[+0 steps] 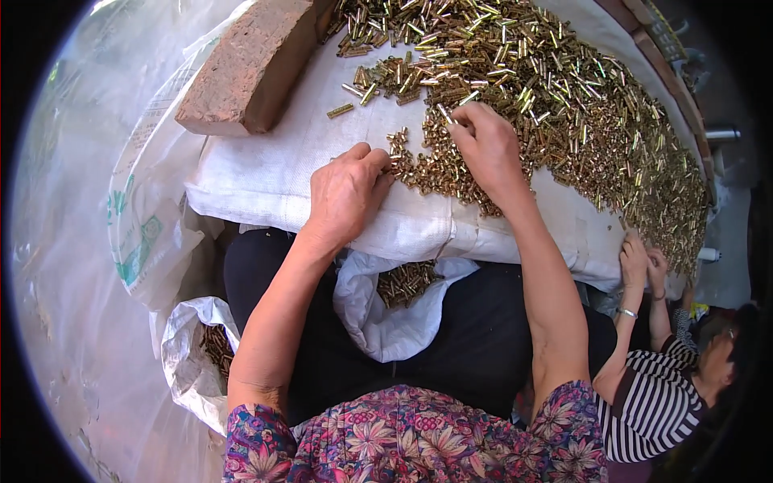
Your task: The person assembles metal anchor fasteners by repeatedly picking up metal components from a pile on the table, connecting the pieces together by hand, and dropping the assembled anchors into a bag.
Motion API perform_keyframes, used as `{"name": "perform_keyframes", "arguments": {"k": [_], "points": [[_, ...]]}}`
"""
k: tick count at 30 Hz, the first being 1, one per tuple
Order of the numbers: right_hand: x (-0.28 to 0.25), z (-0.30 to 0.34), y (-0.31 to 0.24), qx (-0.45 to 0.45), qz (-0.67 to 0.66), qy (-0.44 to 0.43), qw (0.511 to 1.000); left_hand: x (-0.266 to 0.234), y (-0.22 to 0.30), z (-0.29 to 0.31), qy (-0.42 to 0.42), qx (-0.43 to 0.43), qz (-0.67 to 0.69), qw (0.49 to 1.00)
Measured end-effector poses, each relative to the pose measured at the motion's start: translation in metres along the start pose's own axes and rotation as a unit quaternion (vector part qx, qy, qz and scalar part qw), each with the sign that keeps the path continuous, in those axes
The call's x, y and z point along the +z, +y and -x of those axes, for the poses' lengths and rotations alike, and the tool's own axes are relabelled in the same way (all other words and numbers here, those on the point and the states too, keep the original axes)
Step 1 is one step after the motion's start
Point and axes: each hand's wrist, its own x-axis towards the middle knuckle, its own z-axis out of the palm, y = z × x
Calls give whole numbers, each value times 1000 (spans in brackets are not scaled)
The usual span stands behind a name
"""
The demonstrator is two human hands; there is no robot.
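Note:
A broad heap of slim brass tubes (515, 60) covers the far part of a table draped in white woven cloth (266, 173). Nearer to me lie many short brass ring-like pieces (463, 177). My right hand (489, 149) is over these short pieces, its thumb and fingers pinched on a shiny brass tube (445, 114). Beside the left edge of the short pieces, my left hand (346, 189) rests at the cloth with its fingers curled together. What those fingers hold, if anything, is hidden.
A reddish brick (245, 68) weighs down the cloth at far left. An open white sack (386, 334) holding brass pieces sits between my legs; another white sack (189, 354) stands at lower left. A co-worker in a striped top (656, 402) works at the right edge.

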Motion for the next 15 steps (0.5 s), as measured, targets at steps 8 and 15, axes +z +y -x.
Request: {"name": "perform_keyframes", "arguments": {"k": [8,15], "points": [[9,-28,5,2,214,-103,971,-7,-3,2,38,-6,94,995],[-21,23,-26,80,-79,-97,989,-25,-1,12,-49,-153,521,839]]}}
